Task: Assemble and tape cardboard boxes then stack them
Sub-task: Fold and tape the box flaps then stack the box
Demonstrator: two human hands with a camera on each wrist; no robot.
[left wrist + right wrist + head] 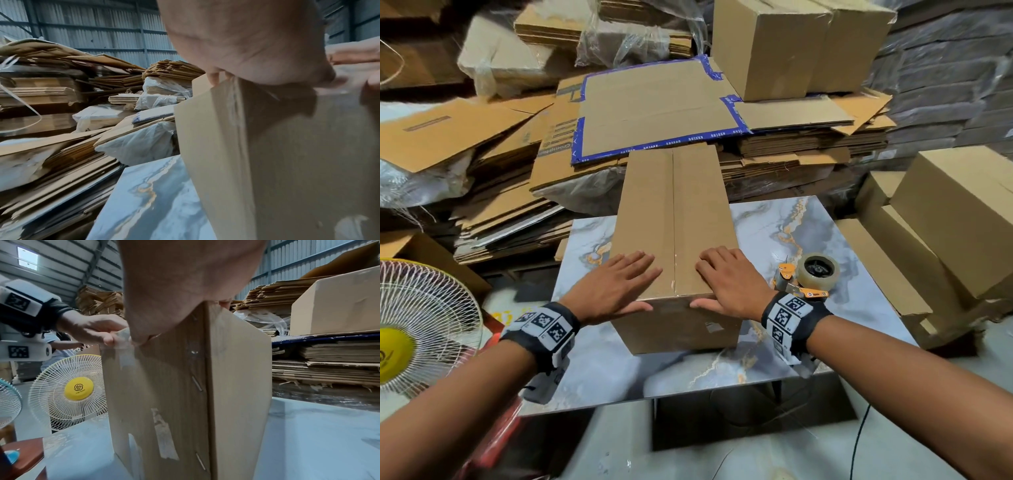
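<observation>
**Both palms flat on taped box, near edge**

Closed cardboard box stands centre frame in head view on marble-pattern table, long axis running away from camera. Clear tape runs down the top seam btwn the 2 flaps and over the near edge.

Left hand lies palm-down on top of box, left of seam, fingers straight and slightly spread, thumb hooked over near top edge onto front face. Right hand mirrors it right of seam: fingers straight, close together, tips just beside the tape, thumb also over the near edge. Neither hand curls round anything; both press flat. Wrist views confirm: the 2 thumbs sit on the tape end on the front face, almost touching each other. Right wrist view shows old tape scraps and staples on that front face.

Tape dispenser w/ clear roll lies on table, centre-right of frame, just behind right wrist, apart from box.

Around: flat cardboard stacks upper centre, 1 sheet edged w/ blue tape; made-up boxes upper right and more at right edge; white fan w/ yellow hub lower left.
</observation>
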